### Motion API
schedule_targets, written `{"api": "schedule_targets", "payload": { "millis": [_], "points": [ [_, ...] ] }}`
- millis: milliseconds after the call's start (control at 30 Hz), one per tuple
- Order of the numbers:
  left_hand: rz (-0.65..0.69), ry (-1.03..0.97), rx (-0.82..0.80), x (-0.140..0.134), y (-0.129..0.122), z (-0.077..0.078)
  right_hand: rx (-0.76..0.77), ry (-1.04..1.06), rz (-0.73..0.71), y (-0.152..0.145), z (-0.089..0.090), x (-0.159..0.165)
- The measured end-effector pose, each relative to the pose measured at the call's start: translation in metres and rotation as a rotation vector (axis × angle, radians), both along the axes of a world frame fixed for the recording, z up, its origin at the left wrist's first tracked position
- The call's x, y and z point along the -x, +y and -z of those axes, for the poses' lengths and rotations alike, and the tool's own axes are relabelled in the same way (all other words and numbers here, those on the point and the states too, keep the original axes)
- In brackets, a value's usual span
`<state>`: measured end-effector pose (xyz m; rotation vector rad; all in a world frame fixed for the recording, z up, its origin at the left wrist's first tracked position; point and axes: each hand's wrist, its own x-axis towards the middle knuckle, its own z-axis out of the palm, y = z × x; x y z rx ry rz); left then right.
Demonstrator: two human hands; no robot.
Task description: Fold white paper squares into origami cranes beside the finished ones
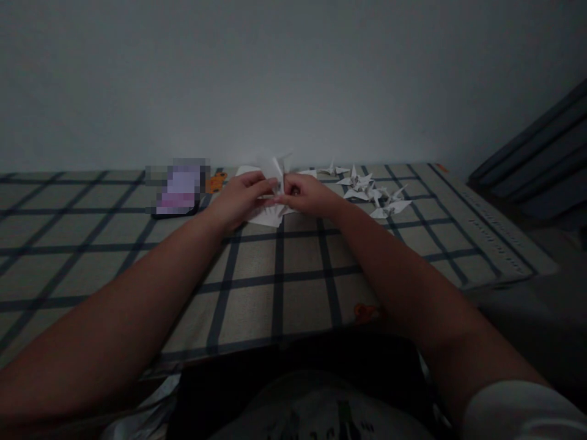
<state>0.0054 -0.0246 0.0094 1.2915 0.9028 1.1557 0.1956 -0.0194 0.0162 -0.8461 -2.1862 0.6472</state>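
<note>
Near the back of the cloth-covered table, my left hand point(243, 195) and my right hand point(308, 194) meet over white paper. Between their fingertips stands a folded paper crane point(277, 165), its upper points blurred. My right hand is curled with thumb and fingers pinched on it. The fingers of my left hand close on its other side, partly covering it. Beneath both hands lie white paper sheets point(268, 217), partly hidden. Just right of my right hand, several folded paper cranes point(358, 181) are grouped on the cloth.
A phone point(180, 188) with a lit, blurred-out screen rests at the left. The checked tablecloth point(298, 269) reaches back to a plain wall point(284, 79). Dark folded fabric point(541, 153) hangs at the far right, beyond the table's edge.
</note>
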Motion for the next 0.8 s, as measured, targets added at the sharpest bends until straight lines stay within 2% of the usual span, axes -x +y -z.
{"api": "schedule_targets", "payload": {
  "millis": [67,133,233,300,533,800],
  "points": [
    [-0.077,-0.077,0.029,0.0,0.004,-0.001,0.065,0.093,0.024,0.002,0.002,0.0],
    [-0.145,-0.134,0.023,0.0,0.007,-0.002,0.206,0.202,0.052,0.006,0.005,0.0],
    [-0.23,-0.147,-0.027,0.002,0.01,-0.002,0.406,0.301,0.152,0.012,0.006,0.001],
    [-0.255,-0.127,-0.072,0.003,0.011,-0.001,0.48,0.356,0.22,0.015,0.006,0.001],
    [-0.273,-0.034,-0.149,0.005,0.01,0.003,0.438,0.598,0.246,0.016,0.006,-0.006],
    [-0.305,-0.094,-0.132,0.007,0.014,0.001,0.495,0.621,0.259,0.023,0.008,-0.015]
  ]
}}
